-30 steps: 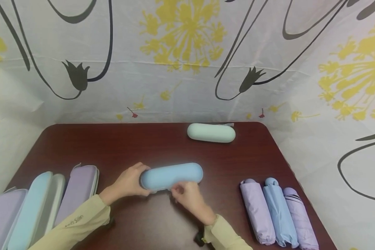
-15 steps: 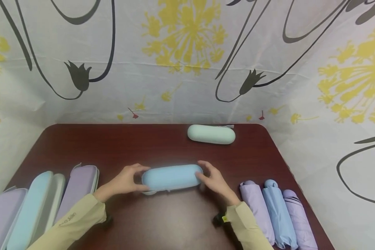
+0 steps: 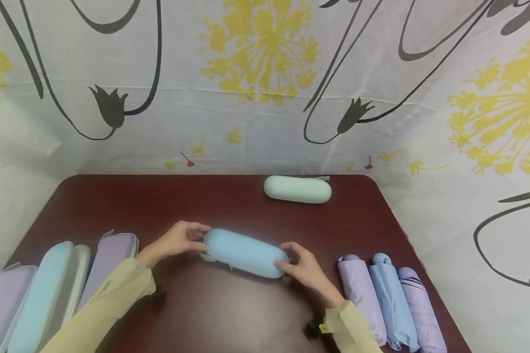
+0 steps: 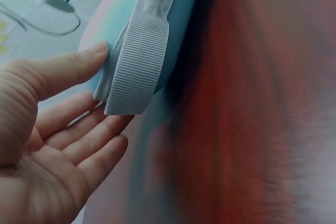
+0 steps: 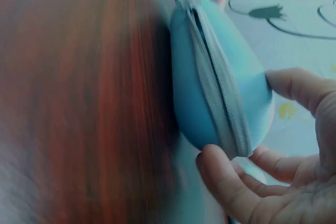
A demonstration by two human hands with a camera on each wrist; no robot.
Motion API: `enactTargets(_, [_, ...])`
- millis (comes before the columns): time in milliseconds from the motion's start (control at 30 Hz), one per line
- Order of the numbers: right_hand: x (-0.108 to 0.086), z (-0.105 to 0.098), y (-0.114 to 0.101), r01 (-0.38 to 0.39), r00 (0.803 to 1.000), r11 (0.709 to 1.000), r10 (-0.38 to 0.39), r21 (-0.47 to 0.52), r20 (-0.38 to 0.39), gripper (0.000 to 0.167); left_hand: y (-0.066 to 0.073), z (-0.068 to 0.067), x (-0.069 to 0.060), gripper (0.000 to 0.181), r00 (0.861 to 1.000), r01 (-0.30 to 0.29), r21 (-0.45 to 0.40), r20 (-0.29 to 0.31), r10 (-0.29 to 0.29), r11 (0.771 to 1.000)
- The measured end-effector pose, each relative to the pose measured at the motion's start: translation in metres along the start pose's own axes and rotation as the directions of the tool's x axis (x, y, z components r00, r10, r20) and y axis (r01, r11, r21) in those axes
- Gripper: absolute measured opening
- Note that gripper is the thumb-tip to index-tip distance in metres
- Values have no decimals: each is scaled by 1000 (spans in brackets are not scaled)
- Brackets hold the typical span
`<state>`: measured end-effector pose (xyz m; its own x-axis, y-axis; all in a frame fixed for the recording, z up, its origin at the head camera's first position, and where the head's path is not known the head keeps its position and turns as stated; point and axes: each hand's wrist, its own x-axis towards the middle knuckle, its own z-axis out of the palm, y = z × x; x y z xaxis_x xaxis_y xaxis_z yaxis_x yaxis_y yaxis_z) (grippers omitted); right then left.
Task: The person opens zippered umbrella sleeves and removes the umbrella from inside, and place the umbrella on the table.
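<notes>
A blue zip case (image 3: 245, 252), long with rounded ends, lies at a slant mid-table in the head view, its right end nearer to me. My left hand (image 3: 176, 240) holds its left end between thumb and fingers. In the left wrist view a grey ribbed strap (image 4: 139, 64) hangs beside that thumb. The right end is gripped by my right hand (image 3: 306, 264), thumb on the upper shell and fingers around the end. The right wrist view shows the grey zipper (image 5: 223, 95) running along the case's side with its edges together.
A mint case (image 3: 298, 189) lies at the table's back edge. On the left stand two purple cases, including one purple case (image 3: 110, 260), with a light blue case (image 3: 39, 294) and a pale one between. Folded umbrellas (image 3: 393, 299) lie in a row on the right.
My right hand has gone from the blue case's front edge to its right end. Between both hands the case has turned, its right end coming towards me and its left end moving away.
</notes>
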<state>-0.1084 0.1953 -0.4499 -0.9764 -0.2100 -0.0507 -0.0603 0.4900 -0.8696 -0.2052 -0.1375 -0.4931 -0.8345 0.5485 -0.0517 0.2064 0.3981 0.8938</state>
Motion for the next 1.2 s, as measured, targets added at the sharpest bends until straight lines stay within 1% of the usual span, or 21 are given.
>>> enactTargets(67, [-5,5,-1,-11,1000,1000,11,9,-6,34,-1,-3,6,48,1000,8,-34,8,-8,999])
enactTargets(133, [-9,12,5,-18,1000,1000,18,-2,-2,33,-1,-5,13,44,1000,6,-56,14,-5,998])
enactTargets(233, [-12,24,20,16,1000,1000,-16,-12,21,31,0,-5,23,36,1000,9,-46,-7,-9,999])
enactTargets(300, [-14,33,28,45,998,999,-46,15,51,29,2,-4,30,32,1000,3,-24,-25,-4,1000])
enactTargets(367, [-17,41,29,65,995,997,-68,50,74,27,4,-2,37,28,999,-6,11,-44,7,1000])
enactTargets(467, [-23,52,18,61,994,995,-68,80,86,25,8,1,47,24,998,-18,62,-51,21,998])
enactTargets(533, [-25,59,15,63,994,995,-70,74,85,26,10,3,53,23,999,-27,81,-44,31,996])
enactTargets(633, [-26,67,12,78,993,994,-85,74,86,24,14,6,58,22,998,-38,111,-36,42,993])
enactTargets(700, [-26,70,16,97,990,993,-103,72,93,24,16,9,58,21,996,-70,146,-48,78,987])
enactTargets(733, [-25,70,15,100,989,992,-107,71,99,24,17,11,57,21,993,-88,173,-58,99,981])
enactTargets(767, [-25,70,15,109,988,992,-116,68,104,24,20,15,55,21,989,-106,219,-77,126,970])
enactTargets(800, [-25,69,15,118,986,991,-124,63,108,24,22,19,53,21,983,-123,276,-100,156,953])
enactTargets(867, [-23,65,15,131,985,990,-136,57,108,24,28,29,47,24,963,-147,395,-153,223,907])
enactTargets(900, [-21,63,15,143,984,989,-147,47,101,23,32,36,43,26,952,-148,446,-178,250,882])
enactTargets(933, [-19,60,15,153,983,987,-156,39,92,21,37,43,38,29,943,-129,492,-208,261,861])
enactTargets(967, [-17,58,15,166,983,986,-168,31,76,19,42,50,33,33,935,-104,525,-237,263,845])
enactTargets(1000, [-15,55,15,179,982,984,-179,14,53,17,48,58,28,39,931,-80,536,-262,256,840])
enactTargets(1033, [-12,53,15,188,982,982,-188,-2,30,14,54,65,22,45,929,-50,530,-287,234,846])
enactTargets(1133, [-4,46,15,205,977,977,-208,-62,-43,7,71,87,9,67,928,65,494,-349,130,867])
enactTargets(1167, [-1,44,15,204,976,976,-210,-81,-65,6,77,94,5,74,926,106,482,-366,91,870])
enactTargets(1200, [2,42,15,200,974,975,-209,-97,-84,6,81,100,2,82,922,144,480,-382,58,865])
